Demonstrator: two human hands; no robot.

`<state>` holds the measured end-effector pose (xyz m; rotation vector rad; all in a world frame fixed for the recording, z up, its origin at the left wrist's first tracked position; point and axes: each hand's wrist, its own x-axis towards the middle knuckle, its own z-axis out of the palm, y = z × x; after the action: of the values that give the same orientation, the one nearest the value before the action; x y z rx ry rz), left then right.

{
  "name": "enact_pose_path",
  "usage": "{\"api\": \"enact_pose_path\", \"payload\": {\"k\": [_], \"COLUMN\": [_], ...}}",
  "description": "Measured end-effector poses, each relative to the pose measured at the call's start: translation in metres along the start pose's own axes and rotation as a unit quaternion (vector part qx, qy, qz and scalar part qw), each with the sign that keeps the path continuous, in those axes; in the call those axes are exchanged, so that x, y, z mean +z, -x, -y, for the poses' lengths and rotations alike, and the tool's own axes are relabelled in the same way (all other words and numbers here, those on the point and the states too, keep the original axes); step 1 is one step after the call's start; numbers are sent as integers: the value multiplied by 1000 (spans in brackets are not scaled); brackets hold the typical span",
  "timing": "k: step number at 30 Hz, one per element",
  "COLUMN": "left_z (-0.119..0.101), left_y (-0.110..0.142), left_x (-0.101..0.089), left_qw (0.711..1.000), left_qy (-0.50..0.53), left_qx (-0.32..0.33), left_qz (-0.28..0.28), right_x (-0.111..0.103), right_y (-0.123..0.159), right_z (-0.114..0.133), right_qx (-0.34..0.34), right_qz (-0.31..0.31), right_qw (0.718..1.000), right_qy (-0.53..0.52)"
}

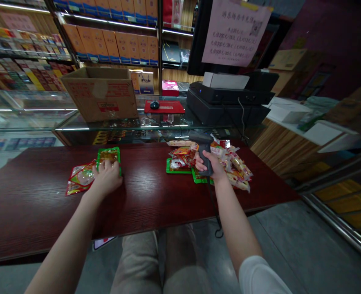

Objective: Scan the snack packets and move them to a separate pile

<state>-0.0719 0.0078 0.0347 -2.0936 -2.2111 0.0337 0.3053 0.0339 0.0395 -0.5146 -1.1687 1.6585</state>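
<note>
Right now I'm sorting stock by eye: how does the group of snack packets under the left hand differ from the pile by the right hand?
The left group of packets is small, only a few packets lying flat, while the right pile holds many, heaped and overlapping. The left hand presses on the left group; the right hand grips a barcode scanner over the right pile. Both lie on the dark red table and include green-edged packets.

I can make out little for certain. On the pink paper sign [236, 30] hanging above the black register [226, 100], handwritten lines include "200", "300" and "500"; a QR code sits at its upper right. The red print on the cardboard box [102, 96], left of the register, is unreadable.
</note>
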Motion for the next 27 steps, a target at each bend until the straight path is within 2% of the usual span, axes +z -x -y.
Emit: {"api": "enact_pose_path", "payload": {"k": [3,6,9,11,14,17,23,25,27], "left_z": [-50,-108,-155,-174,-186,-187,-177,-169,-159], "left_y": [-20,-58,-101,-124,-145,-150,-136,-128,-119], "left_x": [-11,-11,-1,8,20,26,28,29,29], "left_qw": [991,967,947,943,942,944,961,959,940], "left_qy": [100,191,264,280,278,266,220,243,318], "left_qx": [80,148,172,170,185,193,164,146,124], "left_qz": [-44,-78,-68,-58,-43,-32,-27,-23,-16], "right_x": [-1,-4,-8,-12,-17,-19,-15,-14,-13], "right_y": [-3,-11,-23,-28,-30,-26,-22,-22,-22], "right_z": [14,25,28,25,17,13,12,11,11], "right_qx": [10,21,21,11,-1,-20,-23,-26,-31], "right_qz": [-2,3,10,14,2,-3,-13,-17,-21], "right_qw": [999,996,995,996,997,998,997,998,998], "right_qy": [53,89,95,91,76,67,66,62,58]}}
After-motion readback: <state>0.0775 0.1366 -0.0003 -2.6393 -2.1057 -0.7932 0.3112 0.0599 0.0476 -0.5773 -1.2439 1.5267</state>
